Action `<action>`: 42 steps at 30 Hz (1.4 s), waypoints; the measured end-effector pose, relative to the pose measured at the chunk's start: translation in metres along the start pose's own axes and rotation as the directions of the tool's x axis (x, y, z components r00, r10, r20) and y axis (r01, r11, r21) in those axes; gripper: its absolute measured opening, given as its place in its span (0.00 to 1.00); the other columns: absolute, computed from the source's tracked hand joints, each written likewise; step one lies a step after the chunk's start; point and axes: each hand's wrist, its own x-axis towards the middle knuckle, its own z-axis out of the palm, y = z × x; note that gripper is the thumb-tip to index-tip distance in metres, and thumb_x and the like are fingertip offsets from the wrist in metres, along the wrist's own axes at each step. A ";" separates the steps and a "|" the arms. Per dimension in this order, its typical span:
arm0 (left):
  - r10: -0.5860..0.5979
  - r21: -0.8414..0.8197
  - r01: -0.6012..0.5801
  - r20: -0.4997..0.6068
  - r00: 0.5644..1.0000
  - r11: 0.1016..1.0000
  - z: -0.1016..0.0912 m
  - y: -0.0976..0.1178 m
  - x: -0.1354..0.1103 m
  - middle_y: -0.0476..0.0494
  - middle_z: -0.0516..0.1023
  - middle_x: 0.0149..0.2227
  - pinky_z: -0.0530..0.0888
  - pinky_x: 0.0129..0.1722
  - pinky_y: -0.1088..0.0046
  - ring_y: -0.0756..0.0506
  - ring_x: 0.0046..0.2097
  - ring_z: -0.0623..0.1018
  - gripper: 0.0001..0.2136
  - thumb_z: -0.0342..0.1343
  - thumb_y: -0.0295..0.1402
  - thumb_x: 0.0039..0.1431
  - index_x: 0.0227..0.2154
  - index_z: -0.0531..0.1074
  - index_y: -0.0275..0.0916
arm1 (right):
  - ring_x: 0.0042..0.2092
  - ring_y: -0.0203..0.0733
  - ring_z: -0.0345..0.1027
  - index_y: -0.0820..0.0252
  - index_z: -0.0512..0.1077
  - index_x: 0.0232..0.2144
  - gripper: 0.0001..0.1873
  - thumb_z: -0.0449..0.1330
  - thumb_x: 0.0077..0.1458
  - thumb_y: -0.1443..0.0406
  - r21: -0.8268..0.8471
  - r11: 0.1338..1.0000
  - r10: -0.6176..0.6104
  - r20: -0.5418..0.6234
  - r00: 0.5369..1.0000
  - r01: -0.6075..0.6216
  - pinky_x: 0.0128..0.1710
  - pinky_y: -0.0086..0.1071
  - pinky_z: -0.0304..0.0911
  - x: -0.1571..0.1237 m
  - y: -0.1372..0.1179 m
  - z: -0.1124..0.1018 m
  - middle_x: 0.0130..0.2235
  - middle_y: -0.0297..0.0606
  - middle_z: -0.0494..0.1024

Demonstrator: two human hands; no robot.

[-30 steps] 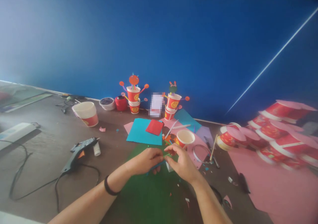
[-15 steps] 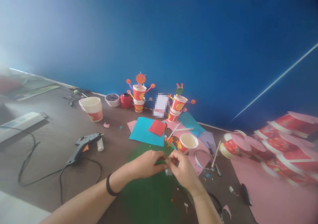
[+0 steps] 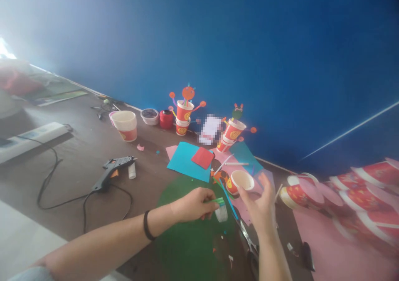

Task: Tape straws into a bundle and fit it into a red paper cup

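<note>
My left hand [image 3: 193,205] is closed in a pinch on a thin green paper strip [image 3: 217,200], and a small roll of clear tape [image 3: 221,213] hangs just below its fingertips. To the right, my right hand [image 3: 260,204] is lifted off the table with its fingers spread and nothing in it. Both hands hover over a dark green paper sheet [image 3: 187,247]. A red paper cup [image 3: 240,181] lies tipped just beyond my right hand. A blue strip [image 3: 229,200] lies between the two hands.
A black glue gun [image 3: 112,171] with its cord lies to the left, next to a glue stick [image 3: 132,170]. Cyan paper [image 3: 187,163] and red paper [image 3: 203,157], two decorated cup figures [image 3: 183,112], a white-rimmed cup [image 3: 125,125] and stacked red cups [image 3: 358,191] on pink paper surround the work spot. Scissors [image 3: 249,241] lie beneath my right forearm.
My hands were together on the strip; now my right hand has let go, moved right and opened. My left hand keeps the strip. The view has swung left.
</note>
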 end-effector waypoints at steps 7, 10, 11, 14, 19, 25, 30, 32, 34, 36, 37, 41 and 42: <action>-0.087 -0.186 0.081 -0.025 0.996 0.979 0.008 -0.019 -0.004 0.52 0.69 0.19 0.59 0.19 0.80 0.55 0.18 0.64 0.18 0.49 0.49 0.54 0.26 0.64 0.37 | 0.54 0.58 0.62 0.59 0.55 0.59 0.43 0.61 0.42 0.51 -0.092 0.985 0.156 0.149 0.977 -0.143 0.49 0.46 0.59 0.010 0.020 0.016 0.55 0.51 0.67; -0.100 -0.260 0.086 -0.040 0.994 0.962 0.002 -0.018 -0.008 0.53 0.67 0.18 0.59 0.19 0.80 0.55 0.18 0.64 0.18 0.49 0.49 0.54 0.26 0.64 0.37 | 0.54 0.59 0.62 0.60 0.56 0.59 0.43 0.62 0.42 0.53 -0.110 0.985 0.142 0.112 0.984 -0.130 0.49 0.46 0.59 0.012 0.024 0.018 0.55 0.52 0.67; -0.097 -0.274 0.081 -0.044 0.994 0.958 0.000 -0.016 -0.009 0.54 0.67 0.18 0.60 0.19 0.80 0.55 0.18 0.63 0.17 0.50 0.49 0.54 0.27 0.64 0.37 | 0.54 0.59 0.62 0.62 0.56 0.59 0.44 0.62 0.41 0.53 -0.115 0.985 0.137 0.105 0.985 -0.125 0.49 0.47 0.59 0.012 0.025 0.016 0.55 0.53 0.67; -0.067 -0.304 0.047 -0.056 0.996 0.952 -0.006 -0.012 -0.009 0.55 0.66 0.17 0.60 0.20 0.80 0.55 0.18 0.63 0.17 0.51 0.48 0.54 0.26 0.63 0.37 | 0.52 0.57 0.64 0.65 0.57 0.58 0.45 0.63 0.40 0.53 -0.115 0.992 0.058 0.025 0.998 -0.054 0.48 0.46 0.60 0.007 0.025 0.004 0.52 0.55 0.69; -0.029 -0.385 -0.005 -0.083 0.996 0.923 -0.008 -0.014 -0.008 0.54 0.68 0.20 0.61 0.20 0.80 0.56 0.19 0.66 0.17 0.51 0.48 0.54 0.25 0.61 0.37 | 0.31 0.44 0.73 0.56 0.75 0.38 0.16 0.54 0.54 0.55 -0.274 0.953 -0.025 0.345 0.938 0.126 0.29 0.33 0.64 -0.013 0.013 -0.012 0.31 0.41 0.79; 0.015 -0.427 -0.067 -0.124 0.992 0.902 -0.008 -0.015 -0.013 0.52 0.71 0.22 0.62 0.20 0.80 0.56 0.19 0.68 0.19 0.52 0.50 0.54 0.26 0.62 0.36 | 0.23 0.47 0.71 0.55 0.76 0.36 0.14 0.52 0.54 0.62 -0.419 0.866 -0.017 0.520 0.854 0.273 0.20 0.32 0.53 -0.025 0.011 0.014 0.25 0.43 0.78; 0.049 -0.419 -0.108 -0.148 0.988 0.901 -0.010 -0.014 -0.019 0.51 0.71 0.22 0.62 0.20 0.80 0.56 0.19 0.67 0.19 0.52 0.49 0.54 0.25 0.62 0.36 | 0.22 0.43 0.68 0.54 0.73 0.26 0.10 0.53 0.53 0.62 -0.438 0.859 -0.009 0.505 0.863 0.265 0.19 0.30 0.48 -0.028 0.012 0.023 0.24 0.39 0.77; 0.043 -0.414 -0.105 -0.156 0.987 0.904 -0.011 -0.014 -0.020 0.50 0.71 0.23 0.61 0.20 0.80 0.56 0.19 0.67 0.19 0.52 0.49 0.54 0.26 0.63 0.35 | 0.24 0.43 0.69 0.54 0.71 0.26 0.08 0.54 0.52 0.62 -0.384 0.901 -0.009 0.448 0.894 0.201 0.21 0.31 0.51 -0.032 0.005 0.019 0.26 0.38 0.77; 0.022 -0.414 -0.084 -0.152 0.988 0.907 -0.010 -0.013 -0.021 0.50 0.71 0.24 0.61 0.20 0.81 0.56 0.20 0.68 0.19 0.53 0.49 0.54 0.26 0.64 0.35 | 0.27 0.43 0.69 0.56 0.69 0.28 0.07 0.55 0.52 0.60 -0.205 0.976 0.003 0.350 0.937 0.074 0.25 0.32 0.57 -0.037 -0.008 0.014 0.28 0.37 0.76; 0.016 -0.403 -0.071 -0.138 0.990 0.912 -0.010 -0.012 -0.023 0.50 0.71 0.25 0.61 0.20 0.81 0.56 0.20 0.68 0.19 0.53 0.49 0.54 0.27 0.64 0.35 | 0.27 0.41 0.68 0.57 0.68 0.29 0.09 0.56 0.51 0.58 0.112 0.990 0.044 0.315 0.948 -0.083 0.28 0.32 0.60 -0.041 -0.023 0.008 0.25 0.35 0.74; 0.022 -0.392 -0.072 -0.130 0.991 0.917 -0.009 -0.012 -0.024 0.50 0.71 0.25 0.61 0.20 0.81 0.56 0.21 0.68 0.19 0.53 0.49 0.54 0.27 0.64 0.35 | 0.25 0.38 0.66 0.57 0.67 0.29 0.09 0.57 0.51 0.58 0.280 0.946 0.062 0.348 0.936 -0.166 0.27 0.31 0.60 -0.043 -0.031 0.006 0.24 0.34 0.72; 0.048 -0.331 -0.082 -0.110 0.993 0.940 -0.007 -0.010 -0.027 0.50 0.71 0.25 0.63 0.22 0.80 0.56 0.21 0.68 0.19 0.53 0.50 0.54 0.27 0.64 0.35 | 0.22 0.33 0.59 0.59 0.68 0.29 0.10 0.60 0.50 0.58 0.643 0.618 0.087 0.516 0.852 -0.452 0.22 0.28 0.56 -0.047 -0.048 0.002 0.24 0.33 0.71; 0.049 -0.315 -0.082 -0.110 0.993 0.945 -0.007 -0.010 -0.028 0.50 0.71 0.25 0.63 0.22 0.80 0.56 0.21 0.68 0.19 0.53 0.49 0.54 0.27 0.64 0.35 | 0.22 0.33 0.59 0.59 0.69 0.29 0.10 0.61 0.49 0.58 0.659 0.572 0.082 0.546 0.833 -0.489 0.22 0.27 0.56 -0.047 -0.049 0.002 0.25 0.33 0.71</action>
